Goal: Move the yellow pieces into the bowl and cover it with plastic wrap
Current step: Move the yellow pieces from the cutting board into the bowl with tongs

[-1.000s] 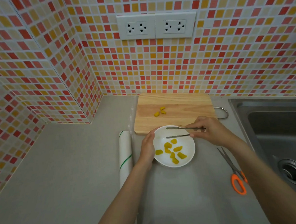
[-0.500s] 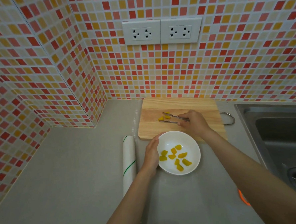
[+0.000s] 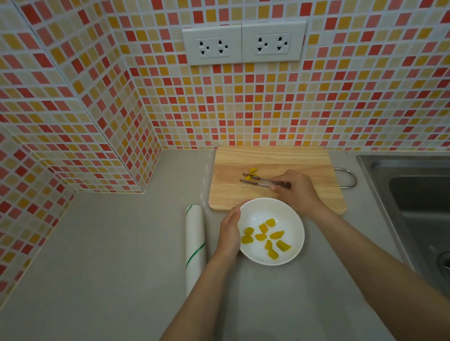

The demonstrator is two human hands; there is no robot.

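Note:
A white bowl (image 3: 287, 208) sits on the grey counter just in front of a wooden cutting board (image 3: 270, 157). Several yellow pieces (image 3: 267, 237) lie inside it. A few more yellow pieces (image 3: 253, 171) rest on the board. My right hand (image 3: 297, 192) grips metal tongs (image 3: 259, 181), whose tips sit around the pieces on the board. My left hand (image 3: 229, 233) is cupped against the bowl's left rim. A roll of plastic wrap (image 3: 195, 248) lies on the counter left of the bowl.
A steel sink (image 3: 426, 210) with a drain is at the right. The board's metal handle loop (image 3: 349, 177) sticks out toward it. Tiled walls close off the back and left, with two sockets (image 3: 245, 44) above the board.
My right hand carried the tongs from above the bowl back to the cutting board, onto the remaining yellow pieces. My view rose, and the orange-handled scissors at the right dropped out of sight.

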